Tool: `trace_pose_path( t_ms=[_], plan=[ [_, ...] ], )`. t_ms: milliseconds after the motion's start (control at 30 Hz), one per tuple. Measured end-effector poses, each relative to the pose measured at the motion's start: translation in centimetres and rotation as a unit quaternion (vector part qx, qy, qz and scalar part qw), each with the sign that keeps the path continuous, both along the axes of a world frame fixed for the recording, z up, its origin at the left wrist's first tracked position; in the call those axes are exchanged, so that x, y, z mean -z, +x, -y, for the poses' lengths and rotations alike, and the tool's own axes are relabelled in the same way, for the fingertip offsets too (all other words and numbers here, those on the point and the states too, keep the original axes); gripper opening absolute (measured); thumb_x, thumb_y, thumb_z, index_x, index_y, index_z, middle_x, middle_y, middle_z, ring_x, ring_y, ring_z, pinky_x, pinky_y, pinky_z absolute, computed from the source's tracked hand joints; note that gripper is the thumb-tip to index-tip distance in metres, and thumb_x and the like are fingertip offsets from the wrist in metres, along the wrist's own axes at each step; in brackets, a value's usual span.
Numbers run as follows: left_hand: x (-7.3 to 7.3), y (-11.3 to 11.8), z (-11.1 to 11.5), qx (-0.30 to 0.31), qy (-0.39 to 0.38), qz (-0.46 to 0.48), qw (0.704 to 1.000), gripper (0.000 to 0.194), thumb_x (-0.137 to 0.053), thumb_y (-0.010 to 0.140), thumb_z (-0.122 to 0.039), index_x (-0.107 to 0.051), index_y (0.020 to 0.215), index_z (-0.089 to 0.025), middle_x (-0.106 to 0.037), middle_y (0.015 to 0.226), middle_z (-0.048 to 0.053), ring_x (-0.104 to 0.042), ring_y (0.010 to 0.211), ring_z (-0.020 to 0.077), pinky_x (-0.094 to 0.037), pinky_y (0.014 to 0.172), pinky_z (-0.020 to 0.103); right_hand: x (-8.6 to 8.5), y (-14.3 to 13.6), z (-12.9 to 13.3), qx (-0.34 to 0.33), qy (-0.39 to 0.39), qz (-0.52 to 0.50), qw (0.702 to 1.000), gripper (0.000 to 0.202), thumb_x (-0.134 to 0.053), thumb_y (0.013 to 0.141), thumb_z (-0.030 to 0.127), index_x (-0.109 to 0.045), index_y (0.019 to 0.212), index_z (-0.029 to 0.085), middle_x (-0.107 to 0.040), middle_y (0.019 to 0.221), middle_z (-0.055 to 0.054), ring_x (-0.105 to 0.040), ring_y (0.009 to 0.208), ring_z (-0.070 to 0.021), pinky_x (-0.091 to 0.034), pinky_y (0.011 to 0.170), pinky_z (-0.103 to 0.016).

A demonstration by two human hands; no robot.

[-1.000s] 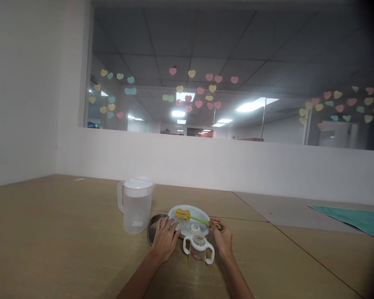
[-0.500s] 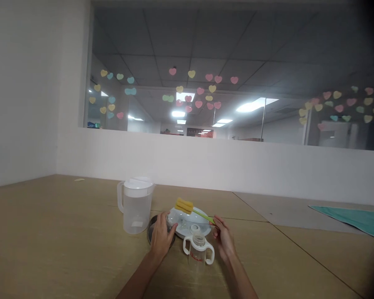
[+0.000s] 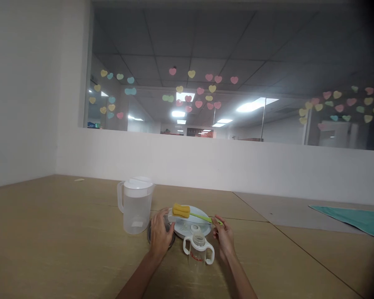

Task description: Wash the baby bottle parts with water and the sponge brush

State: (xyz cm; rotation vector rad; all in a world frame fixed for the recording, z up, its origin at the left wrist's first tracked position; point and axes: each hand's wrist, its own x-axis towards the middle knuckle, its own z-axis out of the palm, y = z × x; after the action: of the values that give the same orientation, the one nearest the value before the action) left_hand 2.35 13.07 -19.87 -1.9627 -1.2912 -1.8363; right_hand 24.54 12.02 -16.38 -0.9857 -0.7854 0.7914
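"Up off the plate [image 3: 200, 211] since a second ago, that yellow-headed brush [image 3: 181, 211], and the clear cap [image 3: 171, 215] has come leftward too. How's the right hand [image 3: 225, 237] gripping?"

"Thumb and fingers pinch the green handle's end; the sponge points away to the hand's ten o'clock, above the plate."

"And the left hand [image 3: 160, 232]?"

"Fingers curled round the cap, thumb apart. The sponge is at its one-to-two o'clock, right by the cap; I can't tell if they touch."

"Further out?"

"Two-handled bottle [image 3: 198, 251] upright at the right hand's eight o'clock, a dark round dish [image 3: 149, 236] partly hidden behind the left hand, lidded pitcher [image 3: 137, 207] at that hand's ten."
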Motion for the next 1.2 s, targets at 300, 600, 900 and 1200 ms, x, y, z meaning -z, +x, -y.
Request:
trace_pose_path(
  t_ms=[300, 600, 900, 1200],
  plan=[
    [0.07, -0.06, -0.15, -0.020, 0.022, -0.017, 0.999, 0.029, -0.047, 0.088, -0.027, -0.045, 0.115, -0.018, -0.057, 0.120, 0.011, -0.052, 0.115, 0.0240, -0.041, 0.098, 0.044, 0.04, 0.11, -0.24, -0.015, 0.012, -0.026, 0.999, 0.041, -0.079, 0.050, 0.041, -0.063, 0.079, 0.016, -0.047, 0.046, 0.008, -0.037, 0.041, -0.0069, -0.028, 0.036, -0.020],
    [-0.07, 0.12, 0.56, 0.021, 0.020, -0.093, 0.995, 0.029, -0.043, 0.086, -0.019, -0.050, 0.114, -0.019, -0.057, 0.124, 0.010, -0.050, 0.119, 0.0234, -0.041, 0.102, 0.044, 0.08, -0.27, -0.15, -0.064, 0.020, 0.018, 0.998, 0.041, -0.078, 0.052, 0.046, -0.063, 0.075, 0.016, -0.047, 0.044, 0.007, -0.034, 0.040, -0.0064, -0.026, 0.037, -0.020],
    [-0.19, -0.55, 0.76, 0.108, -0.057, -0.064, 0.990, 0.032, -0.043, 0.090, -0.036, -0.056, 0.115, -0.020, -0.065, 0.112, 0.009, -0.060, 0.103, 0.0224, -0.049, 0.091, 0.038, -0.25, -0.28, 0.17, -0.119, 0.043, -0.019, 0.992, 0.044, -0.082, 0.049, 0.044, -0.064, 0.076, 0.015, -0.043, 0.048, 0.009, -0.021, 0.037, -0.0010, -0.015, 0.034, -0.017],
    [0.02, -0.10, 0.50, 0.034, -0.035, 0.013, 0.999, 0.039, -0.044, 0.090, -0.037, -0.045, 0.124, -0.019, -0.056, 0.123, 0.010, -0.053, 0.115, 0.0231, -0.045, 0.096, 0.037, -0.15, -0.63, 0.15, -0.096, 0.043, -0.029, 0.994, 0.038, -0.081, 0.051, 0.041, -0.066, 0.075, 0.015, -0.045, 0.049, 0.008, -0.023, 0.039, -0.0026, -0.017, 0.035, -0.019]
  ],
)
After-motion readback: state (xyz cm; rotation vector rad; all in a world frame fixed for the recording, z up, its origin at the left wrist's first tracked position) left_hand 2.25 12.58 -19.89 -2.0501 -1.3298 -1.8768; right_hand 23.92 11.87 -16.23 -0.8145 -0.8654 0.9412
